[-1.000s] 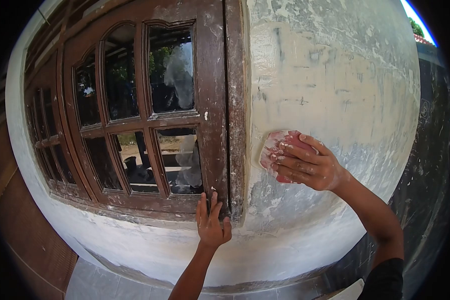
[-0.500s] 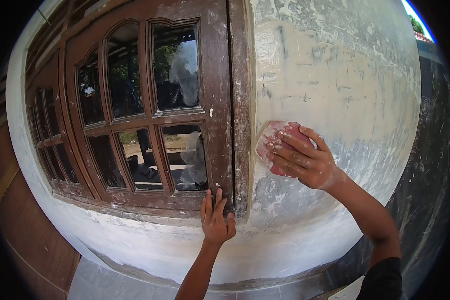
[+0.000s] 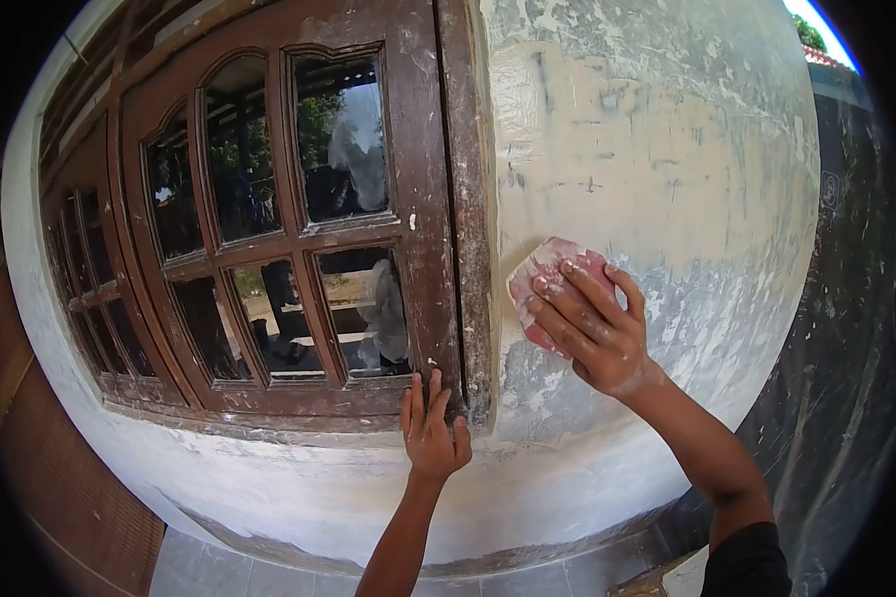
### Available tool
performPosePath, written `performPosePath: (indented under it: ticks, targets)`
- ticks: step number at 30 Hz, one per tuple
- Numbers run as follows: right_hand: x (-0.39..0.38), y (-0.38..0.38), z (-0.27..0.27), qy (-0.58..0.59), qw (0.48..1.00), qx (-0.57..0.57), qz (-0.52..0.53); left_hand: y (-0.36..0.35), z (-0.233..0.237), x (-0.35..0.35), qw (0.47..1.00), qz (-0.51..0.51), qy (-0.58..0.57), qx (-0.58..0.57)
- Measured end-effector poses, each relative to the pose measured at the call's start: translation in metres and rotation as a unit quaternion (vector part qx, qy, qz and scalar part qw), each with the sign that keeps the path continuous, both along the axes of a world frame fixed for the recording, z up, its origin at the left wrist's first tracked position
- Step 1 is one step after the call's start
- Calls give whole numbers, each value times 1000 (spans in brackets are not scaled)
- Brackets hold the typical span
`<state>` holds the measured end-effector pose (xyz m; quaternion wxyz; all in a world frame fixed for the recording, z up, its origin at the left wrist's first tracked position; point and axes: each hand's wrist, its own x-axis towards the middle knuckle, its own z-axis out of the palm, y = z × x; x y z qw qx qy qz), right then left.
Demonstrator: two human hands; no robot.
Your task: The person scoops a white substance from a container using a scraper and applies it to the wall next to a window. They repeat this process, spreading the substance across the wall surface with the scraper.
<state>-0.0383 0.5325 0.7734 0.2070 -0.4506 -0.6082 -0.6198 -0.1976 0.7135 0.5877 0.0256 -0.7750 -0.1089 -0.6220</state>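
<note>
My right hand [image 3: 597, 333] presses a red, white-smeared pad [image 3: 558, 274] flat on the patchy wall [image 3: 657, 189], just right of the window frame [image 3: 476, 298]. Its fingers lie over the pad, and the pad's underside is hidden. Against the lower right corner of the brown wooden window [image 3: 368, 401], my left hand [image 3: 433, 433] rests with fingers apart and holds nothing. Whitish dust marks the right fingers. Damp-looking cream coating covers the wall above the pad.
Glass panes [image 3: 338, 139] fill the window at the left. A dark surface [image 3: 836, 328] stands beyond the wall's right edge. Grey floor tiles [image 3: 269, 577] lie below, and a brown woven surface [image 3: 70, 478] is at the lower left.
The view has shifted slightly. My right hand has turned a little and moved slightly left with the pad, which stays against the wall. My left hand keeps its place on the window.
</note>
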Motion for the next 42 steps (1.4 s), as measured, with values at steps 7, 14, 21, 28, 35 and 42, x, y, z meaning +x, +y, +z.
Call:
performPosePath:
  ticks: [7,14,21,28,35,42]
  targets:
    - [0,20,-138,136,988,-48,-62,2,-1,-7,999,-30,13,7]
    - [-57,5,-120,233,971,54,-18,4,-3,-9,994,-95,54,30]
    - [-53,61,-46,259,958,121,-18,9,4,-33,987,-117,103,32]
    - [-109,28,-273,412,905,25,-98,24,-9,-39,982,-149,102,52]
    - [-82,52,-38,265,945,187,-51,27,-12,-41,977,-166,118,69]
    - [-80,60,-211,383,913,115,-82,28,-13,-41,974,-168,119,96]
